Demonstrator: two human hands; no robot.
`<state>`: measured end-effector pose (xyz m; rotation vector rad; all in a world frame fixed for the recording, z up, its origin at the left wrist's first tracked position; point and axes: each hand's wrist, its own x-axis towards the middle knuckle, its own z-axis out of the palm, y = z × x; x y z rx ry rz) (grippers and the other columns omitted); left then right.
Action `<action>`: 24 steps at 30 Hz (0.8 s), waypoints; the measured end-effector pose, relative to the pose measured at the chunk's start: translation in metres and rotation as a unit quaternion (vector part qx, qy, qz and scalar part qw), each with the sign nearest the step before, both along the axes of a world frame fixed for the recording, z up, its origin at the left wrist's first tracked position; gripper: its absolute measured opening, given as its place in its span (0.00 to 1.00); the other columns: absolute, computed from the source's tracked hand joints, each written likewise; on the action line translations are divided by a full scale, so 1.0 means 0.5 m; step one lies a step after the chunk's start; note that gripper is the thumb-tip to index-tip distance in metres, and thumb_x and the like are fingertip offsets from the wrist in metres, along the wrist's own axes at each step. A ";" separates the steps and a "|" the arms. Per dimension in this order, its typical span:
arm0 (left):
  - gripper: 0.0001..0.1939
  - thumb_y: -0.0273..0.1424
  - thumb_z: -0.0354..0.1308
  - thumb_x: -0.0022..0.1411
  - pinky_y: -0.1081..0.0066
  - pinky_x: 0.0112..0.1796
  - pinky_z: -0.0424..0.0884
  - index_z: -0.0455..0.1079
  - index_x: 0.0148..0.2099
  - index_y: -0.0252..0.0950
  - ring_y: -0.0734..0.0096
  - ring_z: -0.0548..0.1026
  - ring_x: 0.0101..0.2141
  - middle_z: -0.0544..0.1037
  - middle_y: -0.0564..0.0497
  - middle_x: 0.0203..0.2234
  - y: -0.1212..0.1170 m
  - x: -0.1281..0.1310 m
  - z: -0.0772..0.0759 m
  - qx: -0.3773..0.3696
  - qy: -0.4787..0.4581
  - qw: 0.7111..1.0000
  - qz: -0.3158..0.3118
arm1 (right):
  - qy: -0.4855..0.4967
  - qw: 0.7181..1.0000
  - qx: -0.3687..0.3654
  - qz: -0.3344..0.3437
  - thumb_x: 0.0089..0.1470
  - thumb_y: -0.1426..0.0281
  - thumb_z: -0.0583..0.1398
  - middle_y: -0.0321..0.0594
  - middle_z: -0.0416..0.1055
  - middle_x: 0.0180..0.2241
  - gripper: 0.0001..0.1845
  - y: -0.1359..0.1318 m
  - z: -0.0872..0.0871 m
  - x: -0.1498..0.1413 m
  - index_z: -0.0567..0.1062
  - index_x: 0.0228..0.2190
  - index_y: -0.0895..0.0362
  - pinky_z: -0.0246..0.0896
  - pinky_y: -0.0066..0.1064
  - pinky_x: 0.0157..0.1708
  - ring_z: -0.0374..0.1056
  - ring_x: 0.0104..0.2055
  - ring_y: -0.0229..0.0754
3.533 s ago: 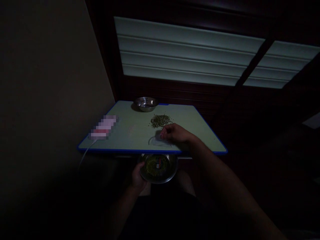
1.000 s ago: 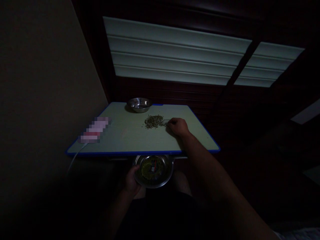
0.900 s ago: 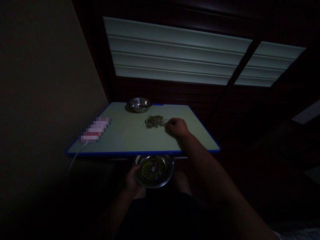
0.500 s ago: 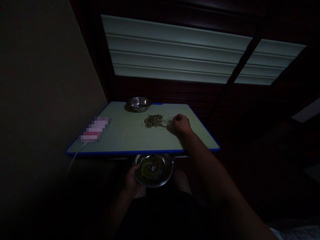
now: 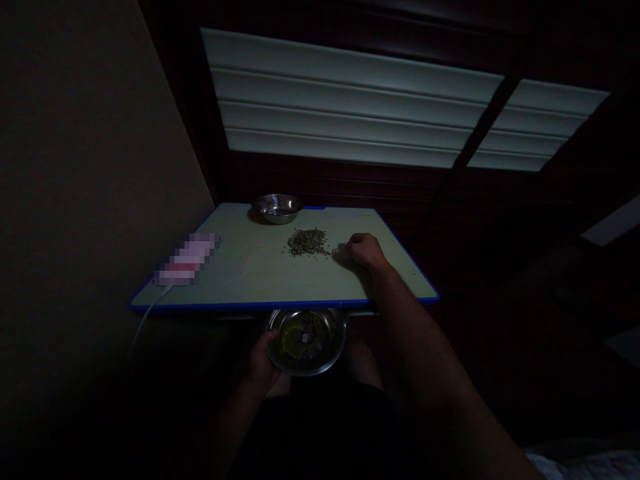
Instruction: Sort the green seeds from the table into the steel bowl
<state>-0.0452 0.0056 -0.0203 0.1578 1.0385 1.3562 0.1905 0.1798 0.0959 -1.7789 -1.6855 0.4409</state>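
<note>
My left hand grips the left rim of a metal bowl, held below the table's front edge. Inside the bowl are green grain-like pieces, with a dark label among them; whether they are bagged is hard to see. Over the right part of the tabletop, my right hand is closed on a thin, clear utensil, whose kind I cannot make out. Its visible end points left, beside a loose pile of small brownish-green grains.
A second metal bowl stands at the back of the pale, blue-edged table. On the left lies a blurred-out pink device with a white cable. Behind the table is dark wood with pale slatted panels.
My right hand has lowered slightly, and the clear utensil's end has dropped toward the tabletop near the pile. My left hand and its bowl stay nearly in place.
</note>
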 end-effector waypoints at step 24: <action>0.09 0.35 0.61 0.45 0.56 0.42 0.76 0.77 0.29 0.36 0.48 0.81 0.38 0.82 0.45 0.24 -0.001 0.007 0.012 -0.001 0.008 1.000 -0.007 | 0.009 0.989 0.054 0.137 0.50 0.67 0.60 0.35 0.73 0.24 0.08 -0.016 -0.013 -0.047 0.76 0.26 0.59 0.56 0.25 0.29 0.64 0.27 0.35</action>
